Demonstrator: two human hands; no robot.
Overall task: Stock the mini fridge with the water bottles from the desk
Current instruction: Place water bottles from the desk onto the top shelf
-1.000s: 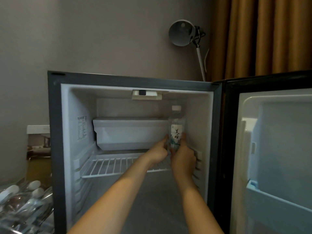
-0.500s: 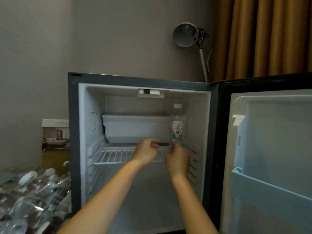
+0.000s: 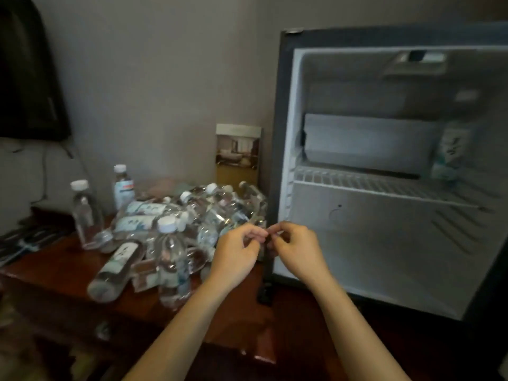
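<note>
The mini fridge (image 3: 283, 133) stands open on the right of the wooden desk (image 3: 55, 268). One water bottle (image 3: 450, 152) stands upright at the right end of its wire shelf (image 3: 371, 184). A pile of several clear water bottles (image 3: 192, 213) lies on the desk to the left of the fridge, with three upright at its edge (image 3: 85, 213). My left hand (image 3: 236, 257) and my right hand (image 3: 297, 248) hover in front of the fridge's lower left corner, fingertips nearly touching, fingers curled, holding nothing.
A brochure (image 3: 237, 155) leans against the wall between the pile and the fridge. A dark screen (image 3: 27, 72) hangs at the upper left, with cables (image 3: 24, 240) lying on the desk below it. The fridge's lower compartment (image 3: 371, 248) holds nothing.
Both hands let go of the bottle on the shelf and drew back out of the fridge, down and to the left. My view swung left onto the bottle pile.
</note>
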